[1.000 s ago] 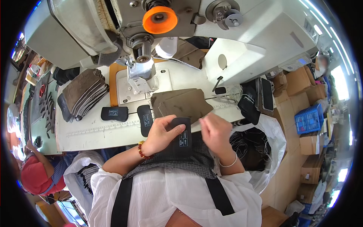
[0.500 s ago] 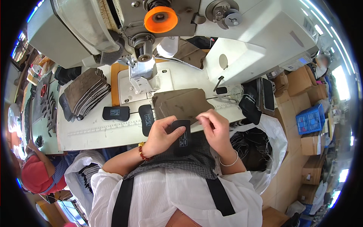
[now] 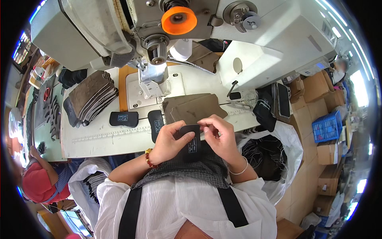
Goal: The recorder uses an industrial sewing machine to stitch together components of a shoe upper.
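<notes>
Sewing workshop. Large off-white metal sewing machine (image 3: pixel 274 24) over long white counter (image 3: pixel 99 144); layered brown fabric pieces (image 3: pixel 89 95) stacked, brown cardboard boxes (image 3: pixel 316 85) beyond.

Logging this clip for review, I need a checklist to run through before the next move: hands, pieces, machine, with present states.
1. Left hand gripping the black printed panel: ok.
2. Right hand pinching the panel's edge: cannot tell; its fingers are at the upper right corner.
3. Two black printed pieces lying flat on the sewing table: ok.
4. Brown fabric pieces squared up: not ok, overlapping unevenly.
5. Sewing machine needle raised: cannot tell.
</notes>
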{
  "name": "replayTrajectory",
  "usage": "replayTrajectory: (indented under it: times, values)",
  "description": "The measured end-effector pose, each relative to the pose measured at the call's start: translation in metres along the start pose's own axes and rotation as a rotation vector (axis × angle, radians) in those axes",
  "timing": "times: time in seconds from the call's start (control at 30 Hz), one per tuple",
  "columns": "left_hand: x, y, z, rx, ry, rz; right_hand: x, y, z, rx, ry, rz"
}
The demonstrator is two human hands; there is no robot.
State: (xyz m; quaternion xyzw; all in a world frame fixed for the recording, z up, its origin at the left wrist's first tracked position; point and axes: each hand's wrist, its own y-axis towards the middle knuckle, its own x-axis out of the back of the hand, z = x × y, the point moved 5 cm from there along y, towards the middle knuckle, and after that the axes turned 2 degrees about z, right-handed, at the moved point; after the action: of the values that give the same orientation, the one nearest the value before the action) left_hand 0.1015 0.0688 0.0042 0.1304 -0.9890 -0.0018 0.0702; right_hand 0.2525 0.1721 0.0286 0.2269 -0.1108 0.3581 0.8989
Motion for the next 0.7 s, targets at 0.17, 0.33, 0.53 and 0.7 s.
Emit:
replayTrajectory:
  times: [0.17, 0.33, 0.53, 0.7]
  values:
    - [0.001, -0.002, 0.000, 0.030, -0.084, 0.014, 0.001, 0.003, 0.004, 0.007, -0.107, 0.033]
    - [0.009, -0.001, 0.000, 0.059, -0.143, -0.007, 0.002, 0.002, 0.004, -0.057, 0.060, 0.132]
    - [0.008, -0.003, -0.002, -0.007, -0.063, -0.028, -0.006, 0.005, 0.004, -0.014, 0.001, 0.074]
    - [0.012, -0.005, -0.003, -0.018, 0.031, -0.047, -0.012, 0.005, 0.006, -0.013, 0.018, 0.123]
